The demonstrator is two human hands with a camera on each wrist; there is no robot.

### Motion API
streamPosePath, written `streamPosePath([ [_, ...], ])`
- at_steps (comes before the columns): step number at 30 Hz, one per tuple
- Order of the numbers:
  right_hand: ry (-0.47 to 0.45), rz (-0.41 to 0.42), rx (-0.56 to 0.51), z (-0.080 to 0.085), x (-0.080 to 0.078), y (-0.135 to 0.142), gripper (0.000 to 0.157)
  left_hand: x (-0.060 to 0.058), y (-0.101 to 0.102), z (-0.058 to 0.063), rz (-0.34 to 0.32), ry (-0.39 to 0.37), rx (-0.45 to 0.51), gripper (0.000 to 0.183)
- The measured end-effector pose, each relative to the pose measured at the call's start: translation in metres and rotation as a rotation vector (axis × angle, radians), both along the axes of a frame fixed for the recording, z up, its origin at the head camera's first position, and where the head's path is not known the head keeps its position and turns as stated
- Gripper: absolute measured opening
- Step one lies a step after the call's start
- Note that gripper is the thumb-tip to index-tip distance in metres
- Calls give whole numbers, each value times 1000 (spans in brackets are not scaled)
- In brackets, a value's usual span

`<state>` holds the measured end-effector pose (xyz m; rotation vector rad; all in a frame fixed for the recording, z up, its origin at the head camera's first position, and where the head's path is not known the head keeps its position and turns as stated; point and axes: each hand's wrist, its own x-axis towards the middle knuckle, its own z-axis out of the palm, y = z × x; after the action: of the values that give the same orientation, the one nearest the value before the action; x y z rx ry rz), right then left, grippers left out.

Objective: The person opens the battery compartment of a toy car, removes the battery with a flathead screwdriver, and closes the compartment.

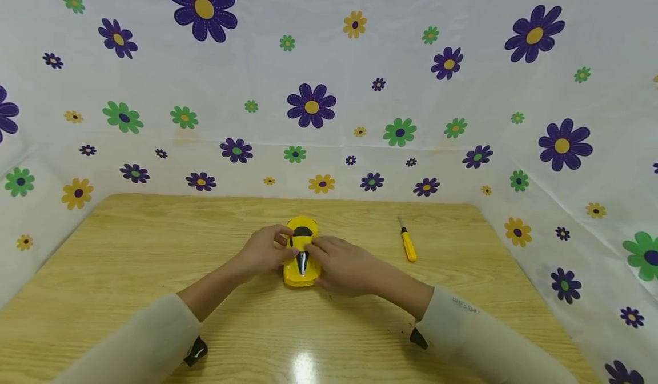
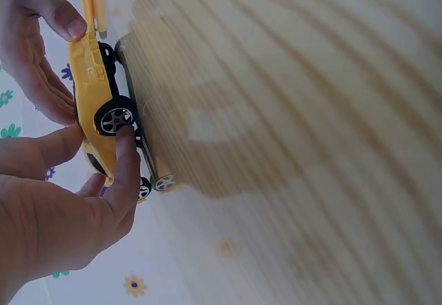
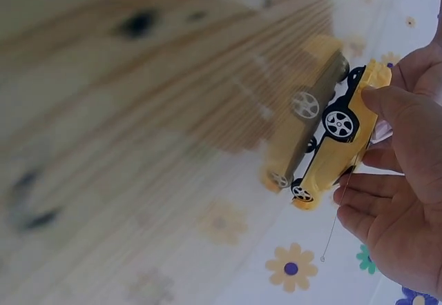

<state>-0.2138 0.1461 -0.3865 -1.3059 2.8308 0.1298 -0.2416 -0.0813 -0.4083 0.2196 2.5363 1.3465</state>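
A yellow toy car (image 1: 301, 241) with black windows and silver-spoked wheels is at the middle of the table, its length pointing away from me. From its left side my left hand (image 1: 261, 252) grips it, thumb on top; in the left wrist view a finger touches a wheel (image 2: 116, 119). My right hand (image 1: 346, 267) holds the opposite side, and in the right wrist view its thumb presses the car's yellow body (image 3: 366, 115) behind a wheel. The car's underside is close over the glossy tabletop, which mirrors it. Fingers cover parts of both sides.
A screwdriver (image 1: 408, 244) with a yellow handle lies to the right of the car, tip pointing away. The wood-grain table (image 1: 169, 230) ends at a white flower-print cloth (image 1: 247, 75) hanging behind it and along both sides.
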Motion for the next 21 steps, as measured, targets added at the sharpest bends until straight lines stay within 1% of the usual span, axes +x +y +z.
streamPosePath([
  [7, -15, -29, -23, 0, 2, 27, 69, -3, 27, 1, -24, -12, 46, 46],
  [10, -18, -36, -31, 1, 2, 40, 69, -5, 40, 1, -35, -3, 43, 45],
  [14, -20, -27, -38, 1, 2, 55, 68, -4, 55, 2, -51, 11, 41, 45],
  [21, -16, 8, -66, 0, 4, 69, 67, 0, 69, 4, -43, -16, 66, 44],
])
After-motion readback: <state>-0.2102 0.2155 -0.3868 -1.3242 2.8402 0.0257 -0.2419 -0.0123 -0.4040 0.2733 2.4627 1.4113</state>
